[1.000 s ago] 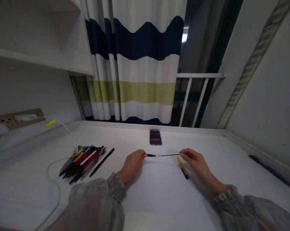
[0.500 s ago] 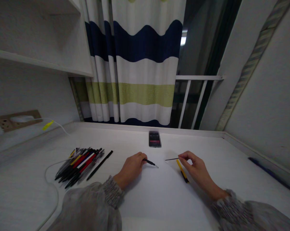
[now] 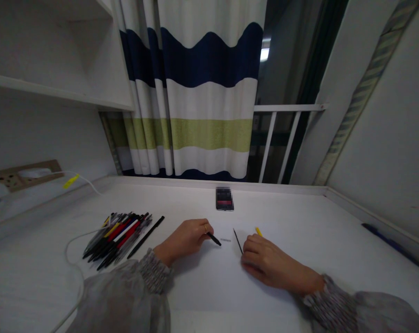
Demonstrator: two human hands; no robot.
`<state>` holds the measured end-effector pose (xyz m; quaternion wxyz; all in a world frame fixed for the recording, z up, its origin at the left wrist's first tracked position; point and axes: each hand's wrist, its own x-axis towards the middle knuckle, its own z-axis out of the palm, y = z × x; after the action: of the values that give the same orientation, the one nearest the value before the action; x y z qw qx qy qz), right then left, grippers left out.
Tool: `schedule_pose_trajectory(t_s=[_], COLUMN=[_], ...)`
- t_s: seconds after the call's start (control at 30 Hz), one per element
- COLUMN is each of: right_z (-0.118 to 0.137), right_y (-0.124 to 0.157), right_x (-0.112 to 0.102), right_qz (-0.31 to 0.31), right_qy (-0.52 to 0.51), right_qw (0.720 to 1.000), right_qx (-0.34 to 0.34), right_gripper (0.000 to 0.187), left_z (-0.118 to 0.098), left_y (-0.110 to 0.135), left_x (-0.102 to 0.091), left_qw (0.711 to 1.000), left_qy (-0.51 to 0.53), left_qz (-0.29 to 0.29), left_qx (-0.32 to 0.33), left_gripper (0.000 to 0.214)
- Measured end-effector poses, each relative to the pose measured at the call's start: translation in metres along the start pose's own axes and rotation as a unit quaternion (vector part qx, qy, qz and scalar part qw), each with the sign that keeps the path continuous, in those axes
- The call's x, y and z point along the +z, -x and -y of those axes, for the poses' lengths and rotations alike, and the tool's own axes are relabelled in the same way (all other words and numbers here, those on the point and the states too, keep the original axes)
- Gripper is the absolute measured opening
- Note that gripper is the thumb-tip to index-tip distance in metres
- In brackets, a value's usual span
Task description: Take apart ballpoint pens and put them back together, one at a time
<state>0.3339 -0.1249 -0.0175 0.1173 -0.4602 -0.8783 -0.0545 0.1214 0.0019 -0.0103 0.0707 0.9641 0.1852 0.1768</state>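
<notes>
My left hand (image 3: 193, 237) is closed around a black pen barrel (image 3: 214, 239), whose tapered end points right and down toward the desk. Just past that end lies a small greyish pen spring (image 3: 225, 240). Between the fingertips of my right hand (image 3: 266, 261) is a thin dark pen refill (image 3: 237, 241), slanting up and to the left. Behind the right knuckles peeks a yellow pen part (image 3: 258, 231); the rest of it is covered by the hand.
A heap of pens (image 3: 117, 238) lies at left, with a single black pen (image 3: 146, 237) beside it. A blurred-out phone (image 3: 224, 199) rests at the back of the white desk (image 3: 195, 289). A dark blue pen (image 3: 397, 247) lies far right. A white cable (image 3: 70, 252) runs along the left.
My right hand has come down and nearer, turning the refill from nearly level to steep and covering most of the yellow part. The spring now shows apart from the barrel's tip.
</notes>
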Motion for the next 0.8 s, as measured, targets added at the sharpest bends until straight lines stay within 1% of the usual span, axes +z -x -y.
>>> schedule_pose_trajectory(t_s=[0.1, 0.2, 0.37, 0.47, 0.53, 0.6, 0.67, 0.73, 0.8], right_z=[0.001, -0.003, -0.014, -0.017, -0.016, -0.014, -0.011, -0.009, -0.007], right_y=[0.0, 0.0, 0.0, 0.001, 0.0, -0.002, -0.005, -0.009, -0.012], right_x=[0.001, 0.005, 0.012, 0.013, 0.011, 0.01, 0.011, 0.014, 0.018], right_qz=[-0.008, -0.04, -0.113, -0.131, -0.128, -0.115, -0.098, -0.078, -0.052], right_qy=[-0.024, -0.03, -0.004, 0.001, -0.004, -0.016, -0.031, -0.04, -0.037], right_qw=[1.0, 0.999, 0.99, 0.986, 0.986, 0.989, 0.992, 0.994, 0.996], right_qx=[-0.004, 0.016, 0.081, 0.102, 0.104, 0.09, 0.072, 0.065, 0.067], right_gripper=[0.016, 0.02, 0.023, 0.022, 0.021, 0.019, 0.02, 0.026, 0.035], left_z=[0.0, 0.001, 0.001, -0.003, -0.008, -0.013, -0.016, -0.016, -0.016], left_y=[0.003, 0.004, 0.003, 0.002, 0.001, -0.001, -0.002, -0.002, -0.001], left_x=[-0.004, -0.003, -0.002, -0.001, 0.001, 0.004, 0.008, 0.01, 0.012], left_qw=[1.0, 1.0, 0.994, 0.99, 0.988, 0.986, 0.984, 0.984, 0.987], left_qy=[0.006, -0.003, -0.096, -0.136, -0.151, -0.16, -0.159, -0.147, -0.127], left_qz=[-0.005, -0.017, -0.034, -0.011, 0.016, 0.042, 0.055, 0.057, 0.057], left_qx=[0.004, -0.012, -0.041, -0.03, -0.004, 0.027, 0.058, 0.078, 0.085], left_gripper=[0.014, 0.012, 0.006, 0.006, 0.006, 0.004, 0.004, 0.007, 0.009])
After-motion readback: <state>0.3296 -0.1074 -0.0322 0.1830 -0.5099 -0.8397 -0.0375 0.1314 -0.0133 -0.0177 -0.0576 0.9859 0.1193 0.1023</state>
